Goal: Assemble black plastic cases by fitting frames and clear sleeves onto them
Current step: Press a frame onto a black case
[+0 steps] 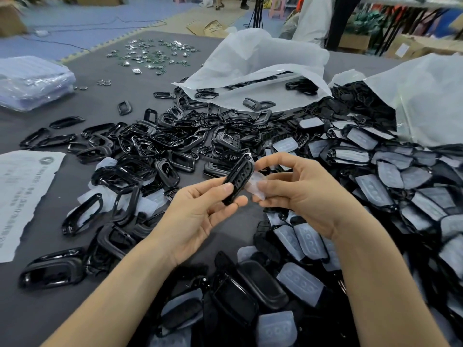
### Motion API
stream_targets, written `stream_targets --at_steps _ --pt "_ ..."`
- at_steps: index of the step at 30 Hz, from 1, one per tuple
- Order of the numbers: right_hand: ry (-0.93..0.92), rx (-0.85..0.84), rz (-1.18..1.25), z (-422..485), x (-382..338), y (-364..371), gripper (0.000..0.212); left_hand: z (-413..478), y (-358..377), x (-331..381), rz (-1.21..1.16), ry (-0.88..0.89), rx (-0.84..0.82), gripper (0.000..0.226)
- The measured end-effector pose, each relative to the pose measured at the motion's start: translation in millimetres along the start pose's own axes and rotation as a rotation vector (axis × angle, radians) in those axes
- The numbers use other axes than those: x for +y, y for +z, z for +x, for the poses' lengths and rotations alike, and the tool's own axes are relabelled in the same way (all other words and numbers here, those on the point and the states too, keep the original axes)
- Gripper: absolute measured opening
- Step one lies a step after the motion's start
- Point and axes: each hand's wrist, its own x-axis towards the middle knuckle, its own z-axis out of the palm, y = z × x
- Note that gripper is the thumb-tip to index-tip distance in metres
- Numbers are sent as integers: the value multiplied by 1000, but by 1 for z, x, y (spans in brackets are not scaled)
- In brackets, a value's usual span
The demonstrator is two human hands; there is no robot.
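Observation:
My left hand (200, 211) pinches a black plastic case (239, 179) between thumb and fingers, held upright above the table. The case shows a row of button holes. My right hand (295, 189) pinches a clear sleeve (256, 186) right beside the case, touching its right side. A heap of glossy black frames (160, 146) covers the table's middle. Cases fitted with clear sleeves (370, 191) lie piled at the right and in front of me.
Two white plastic bags (253, 61) (431, 96) spill black parts at the back. Small metal pieces (150, 55) lie scattered at the far middle. A wrapped bluish bundle (32, 81) sits far left, a printed paper sheet (22, 194) at the left edge.

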Motion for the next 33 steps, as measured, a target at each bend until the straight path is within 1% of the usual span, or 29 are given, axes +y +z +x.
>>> stream_targets --at_steps 2,6,8,10,12,14,16,17,18,19,20,21,22,23,25,26,27,29,30,33 --pt "3 0 -40 -1 -3 -1 30 1 -1 0 -17 5 12 12" --pt "19 47 -122 -4 -6 -3 19 4 -3 -1 -68 23 35 10" --pt "35 76 -177 -5 -6 -6 19 6 -6 -1 -83 44 45 16" --pt "52 72 -292 -9 -9 -12 18 8 -11 -1 -87 69 63 17" --pt "81 42 -418 -17 -12 -14 16 10 -16 -1 -93 97 105 12" --pt "111 19 -507 -22 -23 -13 15 13 -17 -1 -74 136 129 15" --pt "84 27 -564 -16 -45 -10 13 14 -19 -1 -39 171 156 13" --pt "28 89 -539 -7 -57 -9 11 15 -19 -2 -9 186 159 10" --pt "-37 191 -494 4 -68 -10 13 15 -19 -2 22 192 153 10" --pt "-100 307 -500 15 -79 -12 26 15 -18 -4 49 193 147 13" --pt "-159 409 -611 25 -89 -14 44 15 -19 -6 67 187 144 18" --pt "-202 472 -767 30 -93 -14 59 15 -19 -7 75 182 143 19" --pt "-244 505 -872 34 -92 -14 66 16 -19 -8 75 181 142 17" --pt "-265 498 -921 35 -88 -13 65 16 -20 -8 74 186 142 13" --pt "-246 403 -956 33 -67 -4 43 17 -20 -8 81 209 148 7" --pt "-184 336 -1009 32 -51 2 32 18 -20 -8 85 219 148 6" --pt "-109 265 -1101 32 -35 8 25 19 -20 -8 84 226 145 6" --pt "18 137 -1327 32 -6 17 22 19 -20 -9 81 234 145 8" --pt "47 109 -1424 31 3 20 24 19 -20 -9 86 238 148 10" --pt "12 113 -1569 29 14 22 25 20 -21 -9 91 239 157 14"
